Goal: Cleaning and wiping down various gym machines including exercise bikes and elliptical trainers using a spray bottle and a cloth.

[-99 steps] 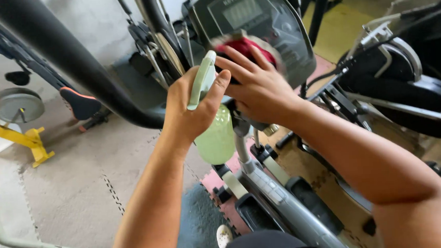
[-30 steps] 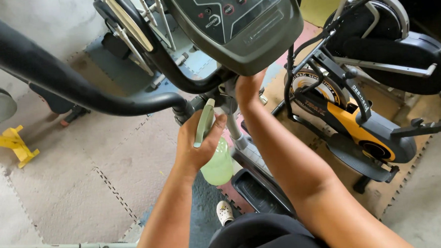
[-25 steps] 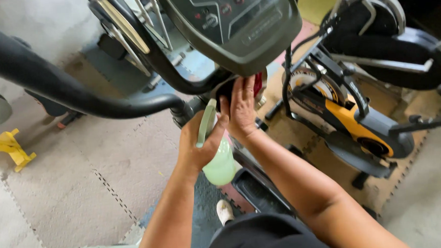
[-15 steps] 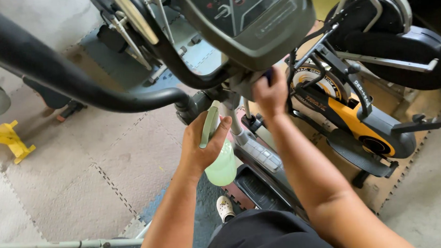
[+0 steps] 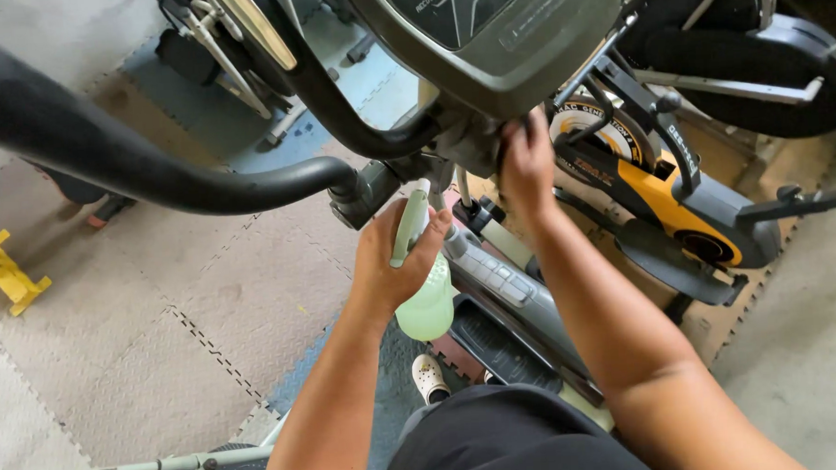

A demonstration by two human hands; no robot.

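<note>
Since approx 3 sec ago the right hand (image 5: 525,157) has come off the front of the console and now sits up under it, w/ the red cloth it had back then no longer visible; the view has also tipped so the console fills the top edge. Nearest the camera: black shorts (image 5: 502,443) at the bottom and a white shoe (image 5: 431,378) on the floor mat (image 5: 159,321). Left hand (image 5: 396,259) is wrapped tight around the neck of a pale green spray bottle (image 5: 425,300), fingers closed on it, bottle hanging roughly upright w/ its round body below the palm, just in front of the machine's grey centre post (image 5: 505,288). Right hand is pressed to the underside of the dark console (image 5: 494,34), fingers curled up against the mount; can't tell if it's gripping anything, that part's hidden. A thick black handlebar (image 5: 133,158) sweeps in from the left and meets the post just beside the bottle. Further back on the right there's a yellow and black exercise bike (image 5: 660,187), and far left a small yellow stand (image 5: 1,272) on the mat.
</note>
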